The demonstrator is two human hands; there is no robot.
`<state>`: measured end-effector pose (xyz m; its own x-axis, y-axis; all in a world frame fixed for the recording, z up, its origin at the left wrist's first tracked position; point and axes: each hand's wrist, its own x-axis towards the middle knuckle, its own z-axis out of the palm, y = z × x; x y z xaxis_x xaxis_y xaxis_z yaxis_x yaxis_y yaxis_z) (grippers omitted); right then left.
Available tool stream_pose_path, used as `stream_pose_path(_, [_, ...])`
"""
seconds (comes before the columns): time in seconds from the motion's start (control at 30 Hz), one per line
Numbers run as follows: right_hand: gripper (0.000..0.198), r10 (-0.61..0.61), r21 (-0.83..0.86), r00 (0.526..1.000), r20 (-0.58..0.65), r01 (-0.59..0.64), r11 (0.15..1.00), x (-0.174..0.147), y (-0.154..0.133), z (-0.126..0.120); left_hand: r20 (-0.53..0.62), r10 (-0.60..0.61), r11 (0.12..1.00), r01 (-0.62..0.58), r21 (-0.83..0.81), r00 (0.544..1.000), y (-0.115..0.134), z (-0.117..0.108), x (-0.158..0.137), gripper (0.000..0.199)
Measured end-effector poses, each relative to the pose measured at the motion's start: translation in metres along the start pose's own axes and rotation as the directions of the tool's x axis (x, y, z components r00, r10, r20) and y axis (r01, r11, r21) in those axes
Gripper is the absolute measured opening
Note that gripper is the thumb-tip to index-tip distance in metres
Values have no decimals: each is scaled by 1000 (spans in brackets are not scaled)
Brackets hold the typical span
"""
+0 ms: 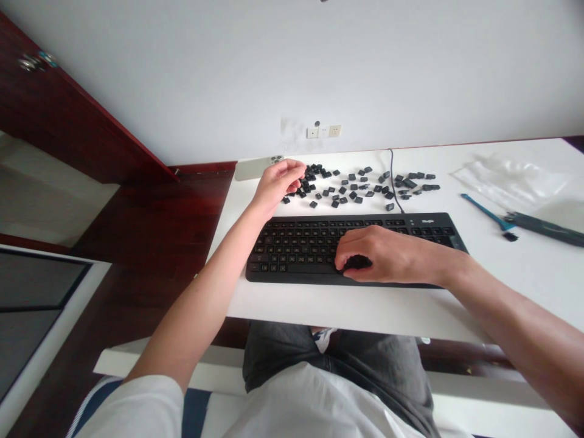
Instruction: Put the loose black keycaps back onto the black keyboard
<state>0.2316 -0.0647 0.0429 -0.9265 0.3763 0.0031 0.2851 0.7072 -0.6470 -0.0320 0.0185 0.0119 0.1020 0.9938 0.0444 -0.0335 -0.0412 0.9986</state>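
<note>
A black keyboard (296, 277) lies along the front of the white table. Small pale marks cover its key rows; whether each position bears a cap is too small to tell. My right hand (383, 252) rests over the right-middle part of the keyboard, thumb and fingers curled together at its lower rows. Whatever is between those fingertips is hidden. Beyond the keyboard's left end, my left hand (279, 182) is raised with thumb and fingers pinched. It is beside a heap of loose black keycaps (313, 170), and I cannot make out anything in the pinch.
More loose keycaps (353, 194) spread behind the keyboard, with its cable (392, 173) running among them. A phone (250, 169) lies at the back left corner. On the right are a blue brush (486, 210), a dark-handled tool (545, 227) and a clear plastic bag (515, 179).
</note>
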Motion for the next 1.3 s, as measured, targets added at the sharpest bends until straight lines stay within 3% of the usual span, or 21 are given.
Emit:
stream_pose_path(0.43, [20, 51, 32, 997, -61, -50, 998, -1, -2, 2, 26, 13, 1000, -14, 13, 1000, -2, 0, 0, 22])
stream_pose_path(0.6, [23, 39, 12, 999, 2, -39, 999, -4, 4, 7, 17, 14, 999, -15, 43, 1000, 0, 1, -1, 24])
stream_pose_path(0.8, [23, 52, -4, 999, -13, -52, 999, -6, 3, 11, 33, 17, 999, -18, 32, 999, 1, 2, -2, 20])
stream_pose_path(1.3, [16, 191, 16, 981, 15, -191, 981, -1, -7, 0, 46, 52, 996, -55, 70, 998, 2, 0, -1, 17])
